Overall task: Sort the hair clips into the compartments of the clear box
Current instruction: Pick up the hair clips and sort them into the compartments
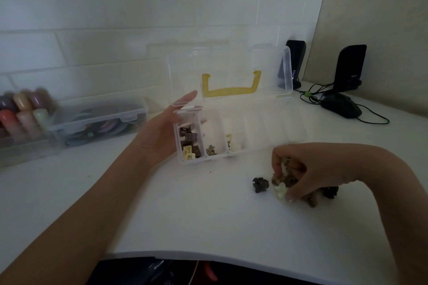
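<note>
Box (pixel 266 122) sits open on the table (pixel 208 215), lid (pixel 227 71) standing up behind it, yellow handle (pixel 229 87) showing through the lid. Left hand (pixel 159 132) lies flat-fingered against the box's left end, steadying it and gripping nothing. Right hand (pixel 294 173) is down in the loose pile of clips (pixel 289 183) just in front of the box's right half, fingers curled round a few brown and cream ones.

Three left compartments are in use: dark brown clips (pixel 188 139) with one cream piece in the first, a single olive clip (pixel 211 150) in the second, cream clips (pixel 232 143) in the third. The compartments to the right look bare.

Handling, as I judge it: small, light, stiff plastic claws, springy, with teeth that will snag each other. Best pinched one at a time across the body, not dragged out of the heap.

Hard to read: how many clips I hold, as the fingers cover them. One dark clip (pixel 260 184) lies apart on the left; another (pixel 330 192) is half hidden behind the wrist. The bin (pixel 97 120) at far left is blurred.
</note>
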The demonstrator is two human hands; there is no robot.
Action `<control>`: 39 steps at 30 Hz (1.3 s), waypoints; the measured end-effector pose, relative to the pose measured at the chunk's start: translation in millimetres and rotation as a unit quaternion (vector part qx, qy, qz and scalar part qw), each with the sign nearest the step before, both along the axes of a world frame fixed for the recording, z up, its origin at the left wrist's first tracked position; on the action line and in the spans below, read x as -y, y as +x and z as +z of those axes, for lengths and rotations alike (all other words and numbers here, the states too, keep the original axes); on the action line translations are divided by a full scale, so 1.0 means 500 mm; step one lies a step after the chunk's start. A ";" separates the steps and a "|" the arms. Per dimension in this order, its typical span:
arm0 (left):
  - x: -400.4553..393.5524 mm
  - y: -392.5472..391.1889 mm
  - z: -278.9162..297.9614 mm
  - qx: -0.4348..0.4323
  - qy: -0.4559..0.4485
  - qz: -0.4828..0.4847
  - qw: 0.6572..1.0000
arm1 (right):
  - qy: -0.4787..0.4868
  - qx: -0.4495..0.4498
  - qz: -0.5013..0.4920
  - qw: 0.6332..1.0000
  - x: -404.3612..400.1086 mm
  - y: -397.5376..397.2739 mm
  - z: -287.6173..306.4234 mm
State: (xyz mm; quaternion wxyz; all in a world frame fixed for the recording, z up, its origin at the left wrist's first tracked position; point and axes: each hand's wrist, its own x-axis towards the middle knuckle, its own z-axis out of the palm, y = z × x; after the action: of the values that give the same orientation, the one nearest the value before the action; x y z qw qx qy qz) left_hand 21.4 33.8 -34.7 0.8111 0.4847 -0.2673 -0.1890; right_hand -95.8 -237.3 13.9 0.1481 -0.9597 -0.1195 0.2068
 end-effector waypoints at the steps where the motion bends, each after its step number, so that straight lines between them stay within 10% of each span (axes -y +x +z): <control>1: 0.000 0.000 -0.001 0.000 0.000 0.000 1.000 | 0.006 0.015 0.001 1.000 -0.003 0.003 -0.003; 16: 0.004 -0.007 0.003 -0.010 0.010 0.015 1.000 | 0.080 0.154 0.094 0.980 -0.062 0.018 -0.032; 22: 0.003 -0.008 0.007 0.003 0.022 0.012 1.000 | 0.245 0.375 0.059 0.892 -0.094 0.023 -0.035; 29: 0.008 -0.010 0.003 0.011 0.027 0.014 0.999 | 0.205 0.475 0.033 0.855 -0.145 0.047 -0.073; 39: 0.004 -0.008 0.001 0.015 0.026 0.016 0.999 | 0.187 0.434 0.056 0.879 -0.108 0.048 -0.059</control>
State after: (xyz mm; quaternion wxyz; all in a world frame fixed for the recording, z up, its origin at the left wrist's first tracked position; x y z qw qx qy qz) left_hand 17.6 31.6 -34.3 0.7972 0.5123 -0.2665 -0.1759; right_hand -71.9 -183.2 -15.7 0.2458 -0.8995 -0.2619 -0.2490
